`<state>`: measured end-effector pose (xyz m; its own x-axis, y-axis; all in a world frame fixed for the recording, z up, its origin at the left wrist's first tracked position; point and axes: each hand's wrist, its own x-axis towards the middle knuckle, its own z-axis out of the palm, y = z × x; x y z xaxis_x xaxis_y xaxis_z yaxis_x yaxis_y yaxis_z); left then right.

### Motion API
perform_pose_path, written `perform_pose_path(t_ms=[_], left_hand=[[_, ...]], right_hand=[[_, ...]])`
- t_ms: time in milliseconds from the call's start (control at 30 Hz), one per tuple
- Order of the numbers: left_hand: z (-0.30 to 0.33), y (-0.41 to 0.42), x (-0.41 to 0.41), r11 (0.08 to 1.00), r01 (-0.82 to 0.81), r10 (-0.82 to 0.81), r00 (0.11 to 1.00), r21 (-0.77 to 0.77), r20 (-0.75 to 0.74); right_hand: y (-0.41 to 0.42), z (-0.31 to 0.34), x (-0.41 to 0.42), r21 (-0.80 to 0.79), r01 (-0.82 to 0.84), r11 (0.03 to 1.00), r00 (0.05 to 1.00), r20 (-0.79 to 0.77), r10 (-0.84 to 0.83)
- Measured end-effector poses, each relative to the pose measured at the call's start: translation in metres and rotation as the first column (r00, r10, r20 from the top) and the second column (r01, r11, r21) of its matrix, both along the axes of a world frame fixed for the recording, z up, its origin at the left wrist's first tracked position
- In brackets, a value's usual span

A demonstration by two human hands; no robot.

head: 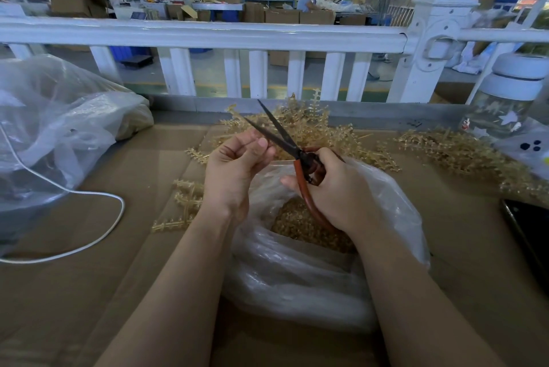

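Observation:
My right hand [332,188] grips the red-brown handles of a pair of scissors [279,134], whose dark blades stand apart and point up and to the left. My left hand [234,167] is curled beside the lower blade, its thumb and fingers pinched together; whether they hold a small piece is hidden. Beneath both hands an open clear plastic bag [297,271] holds a heap of small amber plastic pieces [300,224]. Amber plastic sprue strips [306,126] lie piled behind the scissors.
More sprue strips [184,203] lie left of the bag and another pile [463,155] at the right. A large clear bag [56,134] and a white cable [89,236] are at the left. A bottle [505,99], a dark phone [528,236] and a white railing [208,33] bound the cardboard-covered table [89,292].

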<state>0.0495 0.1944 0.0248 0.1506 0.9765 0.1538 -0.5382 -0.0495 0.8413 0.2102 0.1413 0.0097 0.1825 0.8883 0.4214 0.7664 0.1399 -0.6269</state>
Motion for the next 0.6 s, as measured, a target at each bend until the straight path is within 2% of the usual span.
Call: perform_pose_path(t_ms=[233, 600], left_hand=[[-0.0013, 0.0016, 0.0005, 0.994, -0.064, 0.07, 0.995, 0.087, -0.065], [-0.0017, 0.0016, 0.0004, 0.995, -0.071, 0.074, 0.997, 0.066, -0.031]], right_hand=[[0.0005, -0.002, 0.0008, 0.014, 0.025, 1.0, 0.994, 0.11, -0.026], [0.0024, -0.0012, 0.0, 0.043, 0.14, 0.989, 0.958, 0.247, -0.146]])
